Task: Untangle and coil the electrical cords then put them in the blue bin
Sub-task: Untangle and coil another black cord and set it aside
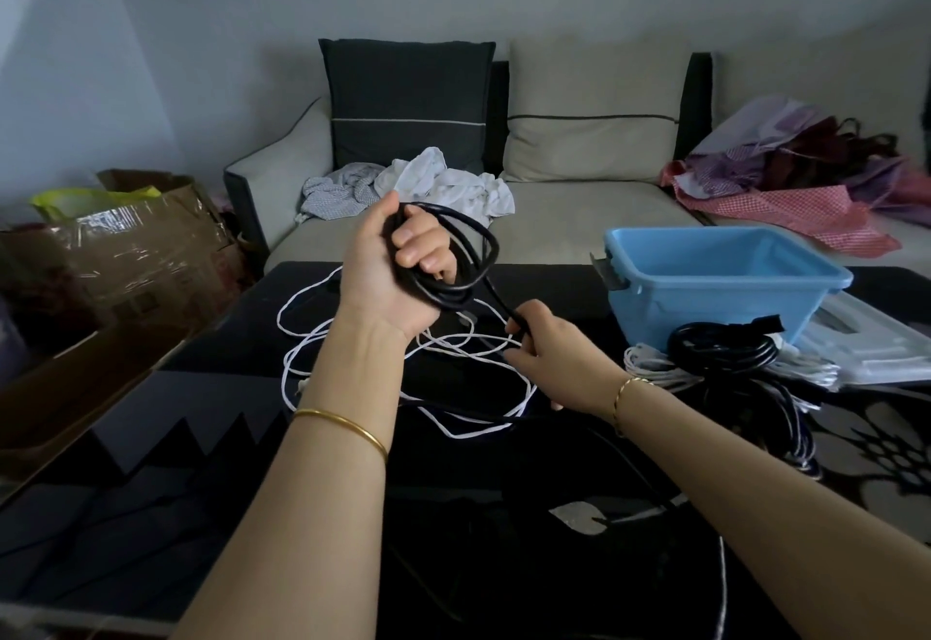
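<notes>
At centre frame, left hand (pixel 383 276): fingers curled round the black cord (pixel 446 294), gathered in loops.
Right hand (pixel 549 362): just lower right of the loops, pinching the cord's slack run, which slants up-left to the coil.
Blue bin (pixel 725 266): right of both hands, nearer the right one.
White cord (pixel 283 377): loose below the hands.

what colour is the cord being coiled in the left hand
Black. The cord looped in the left hand shows best in the head view.
</notes>
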